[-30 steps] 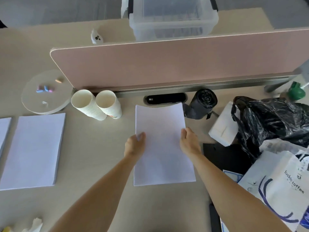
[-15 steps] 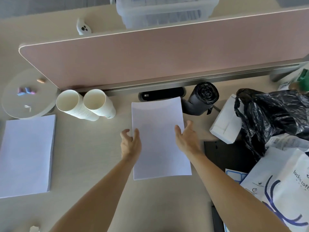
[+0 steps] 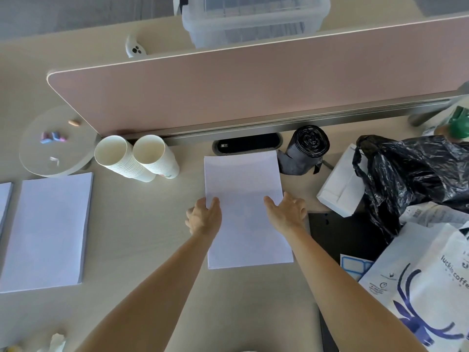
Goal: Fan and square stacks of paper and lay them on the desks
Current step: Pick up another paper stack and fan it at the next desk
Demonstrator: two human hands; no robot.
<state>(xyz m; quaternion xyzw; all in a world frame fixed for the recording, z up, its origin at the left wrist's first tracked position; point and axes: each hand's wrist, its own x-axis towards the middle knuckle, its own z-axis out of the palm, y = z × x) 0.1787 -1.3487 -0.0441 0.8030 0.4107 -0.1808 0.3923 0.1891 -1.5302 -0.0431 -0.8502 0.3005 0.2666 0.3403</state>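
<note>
White paper stack (image 3: 243, 194) lies on beige bench (image 3: 142, 240), relaxed left hand (image 3: 203, 218) and right hand (image 3: 288, 213) touching its edges; second stack (image 3: 48, 232) done.

Soft, even daylight, faint shadows, mild overall blur, wide-angle bowing toward the edges, no harsh glare.

Head view, sole: desk (image 3: 142, 232) is viewed steeply downward from near, behind the fingers (image 3: 290, 202); partition (image 3: 253, 92) is framed beyond them.
</note>
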